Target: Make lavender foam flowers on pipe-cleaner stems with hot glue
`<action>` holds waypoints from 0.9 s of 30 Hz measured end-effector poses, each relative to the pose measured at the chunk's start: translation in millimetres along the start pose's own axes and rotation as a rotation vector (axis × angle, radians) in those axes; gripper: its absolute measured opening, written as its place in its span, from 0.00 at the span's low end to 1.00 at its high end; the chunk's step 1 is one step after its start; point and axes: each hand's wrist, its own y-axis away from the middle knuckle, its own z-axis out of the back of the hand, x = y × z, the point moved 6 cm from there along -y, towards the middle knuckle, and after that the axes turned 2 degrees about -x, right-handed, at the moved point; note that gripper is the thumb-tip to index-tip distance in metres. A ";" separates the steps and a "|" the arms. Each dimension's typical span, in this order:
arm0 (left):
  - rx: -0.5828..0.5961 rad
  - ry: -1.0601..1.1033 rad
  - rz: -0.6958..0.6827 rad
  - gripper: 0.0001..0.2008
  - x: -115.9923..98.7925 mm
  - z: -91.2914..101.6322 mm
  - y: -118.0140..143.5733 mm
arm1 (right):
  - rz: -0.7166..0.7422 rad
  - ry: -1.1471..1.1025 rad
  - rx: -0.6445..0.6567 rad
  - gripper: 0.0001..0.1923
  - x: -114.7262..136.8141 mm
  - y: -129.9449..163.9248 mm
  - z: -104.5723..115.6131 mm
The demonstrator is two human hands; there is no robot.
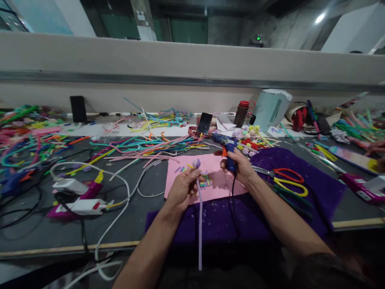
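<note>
Head view: craft bench, landmark = pink sheet (pixel 210 182).
Left hand (pixel 182 188): at the sheet's near-left edge, fingers pinched on the lilac pipe cleaner (pixel 199 216) just under its curled tip.
Pipe cleaner: hangs down past the sheet's near edge; likely light, fuzzy, bends easily, so grip close to the tip.
Right hand (pixel 240 168): over the sheet's right edge, wrapped round the blue glue gun (pixel 226 147).
Glue gun: rigid, nozzle likely hot; take by the handle.
Scissors (pixel 285 180): right of the sheet, untouched.
</note>
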 end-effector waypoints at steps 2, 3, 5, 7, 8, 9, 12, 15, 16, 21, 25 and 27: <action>-0.010 0.012 0.009 0.11 0.9 1.0 0.3 | 0.001 0.008 0.009 0.18 2.9 1.7 0.0; -0.012 0.021 0.014 0.11 1.3 1.5 0.4 | 0.010 0.020 0.009 0.19 4.9 2.8 0.1; -0.012 0.049 0.016 0.11 1.3 2.3 0.5 | 0.043 0.065 0.005 0.19 10.1 5.5 -0.1; -0.002 0.096 0.008 0.11 0.2 2.6 0.6 | 0.088 0.121 0.009 0.18 15.7 9.5 -2.0; 0.006 0.121 0.006 0.11 -0.4 2.4 0.8 | 0.109 0.149 0.014 0.16 18.1 12.1 -3.4; 0.015 0.145 0.004 0.11 -1.0 2.0 1.0 | 0.122 0.177 0.024 0.15 19.5 15.1 -5.3; 0.031 0.182 0.002 0.11 -1.8 1.6 1.3 | 0.122 0.279 0.056 0.15 19.2 25.5 -10.5; 0.014 0.182 -0.006 0.11 -1.3 3.7 -0.1 | 0.085 0.368 0.078 0.18 15.4 34.7 -13.0; 0.007 0.183 -0.010 0.10 -0.9 4.6 -0.9 | 0.079 0.377 0.080 0.19 14.7 36.8 -13.1; 0.009 0.203 -0.048 0.09 -0.9 7.8 -4.6 | 0.110 0.313 0.079 0.14 17.8 41.4 -12.2; 0.001 0.200 -0.041 0.09 -1.3 8.8 -5.2 | 0.109 0.326 0.078 0.12 20.0 40.8 -10.0; -0.015 0.191 -0.024 0.10 -1.7 9.2 -4.7 | 0.092 0.352 0.054 0.12 19.6 37.6 -5.5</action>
